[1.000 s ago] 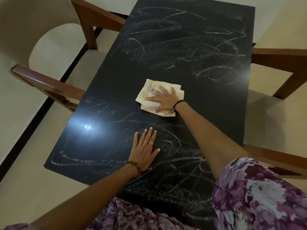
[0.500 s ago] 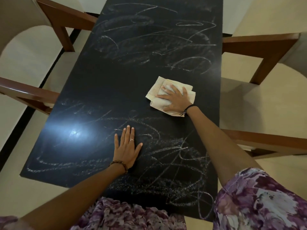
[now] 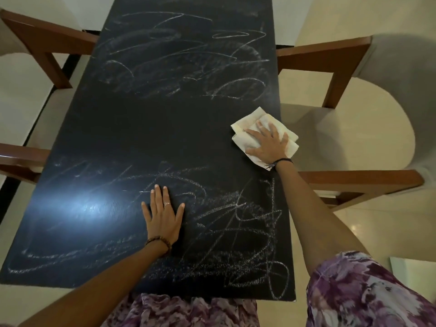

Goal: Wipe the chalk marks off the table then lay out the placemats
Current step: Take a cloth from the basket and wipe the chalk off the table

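Note:
A long black table (image 3: 146, 128) carries white chalk scribbles at its far end (image 3: 188, 60) and its near end (image 3: 236, 220); a band across the middle is dark and free of marks. My right hand (image 3: 267, 143) presses flat, fingers spread, on a folded cream cloth (image 3: 247, 121) at the table's right edge. Flat on the near part of the table rests my left hand (image 3: 164, 217), fingers straight, holding nothing. No placemats are in view.
Wooden chairs with cream seats stand on both sides: one at the right (image 3: 349, 128) close to the cloth, others at the left (image 3: 44, 43). A light reflection (image 3: 87, 206) glares on the near left of the table. Pale floor surrounds it.
My right hand has slid the cloth from the middle of the table across to its right edge. My left hand has stayed flat in place.

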